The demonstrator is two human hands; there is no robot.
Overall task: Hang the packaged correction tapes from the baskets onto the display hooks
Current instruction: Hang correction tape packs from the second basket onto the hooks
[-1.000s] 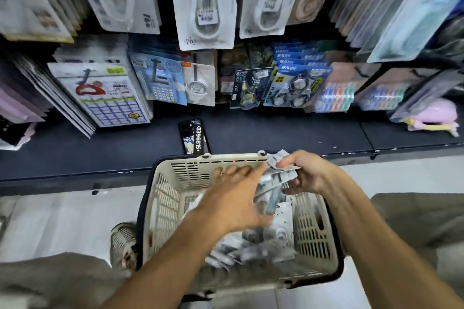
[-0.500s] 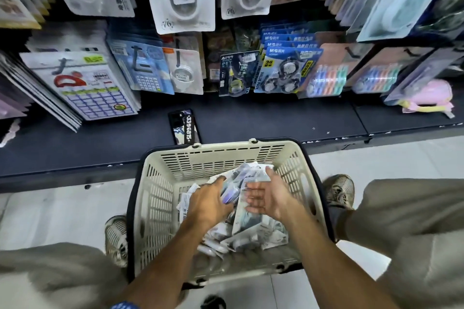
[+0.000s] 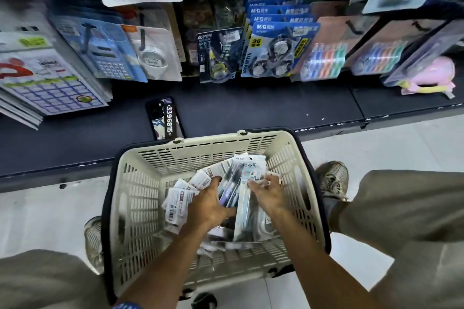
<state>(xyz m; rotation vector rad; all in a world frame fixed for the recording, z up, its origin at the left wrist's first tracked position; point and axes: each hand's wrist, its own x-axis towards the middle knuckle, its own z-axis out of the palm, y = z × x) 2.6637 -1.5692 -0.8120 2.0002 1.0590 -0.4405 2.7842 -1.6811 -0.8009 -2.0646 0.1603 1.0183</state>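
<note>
Fingers: left hand (image 3: 209,204) and right hand (image 3: 267,194) grip correction tape packs (image 3: 247,198) inside basket (image 3: 140,198).
Progress: early; pile unhung, hooks at 12 o'clock.

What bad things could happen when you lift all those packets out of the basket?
The two hands, left hand and right hand, gather a loose bunch of packets, so some might slip back into the basket. The phone lies on the shelf just behind the rim and could get bumped. The bunch may also knock the hanging cards.

basket (image 3: 140,198) on pale floor (image 3: 45,211); phone (image 3: 164,118) on dark shelf (image 3: 251,108).
</note>
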